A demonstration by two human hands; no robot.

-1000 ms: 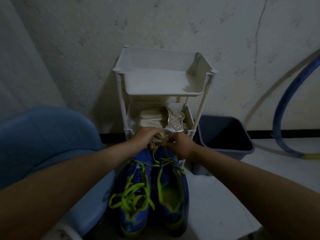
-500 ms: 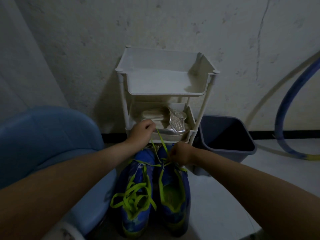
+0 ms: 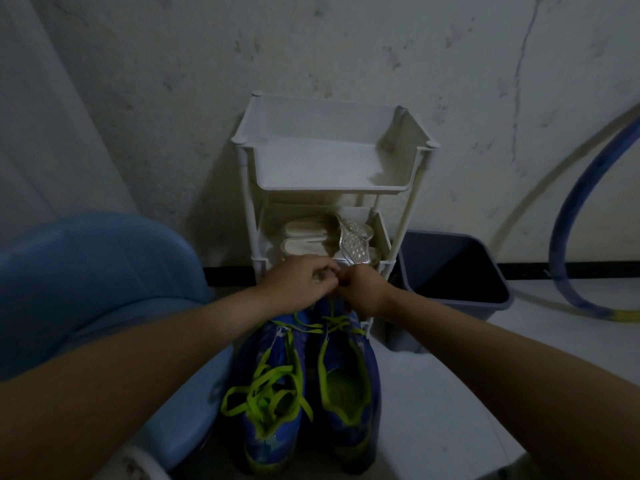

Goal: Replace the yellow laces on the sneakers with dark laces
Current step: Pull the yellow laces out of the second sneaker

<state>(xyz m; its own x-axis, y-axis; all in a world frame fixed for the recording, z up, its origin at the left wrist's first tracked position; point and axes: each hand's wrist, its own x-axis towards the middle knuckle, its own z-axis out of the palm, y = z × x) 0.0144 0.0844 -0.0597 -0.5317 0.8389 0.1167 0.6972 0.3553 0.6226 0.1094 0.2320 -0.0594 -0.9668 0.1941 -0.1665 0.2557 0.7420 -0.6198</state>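
Two blue sneakers stand side by side on the floor, toes away from me. The left sneaker carries a loose tangle of yellow lace. The right sneaker has its throat open, with yellow lace only across its toe end. My left hand and my right hand meet above the right sneaker's toe end, fingers curled and pinching that yellow lace between them. No dark laces are in view.
A white tiered rack stands against the wall just beyond the hands, with pale sandals on its lower shelf. A dark grey bin sits to its right. A blue plastic seat lies left. A blue hose curves at right.
My left hand, which had pulled the lace up toward the rack, has come back down to meet my right hand over the right sneaker's toe end.
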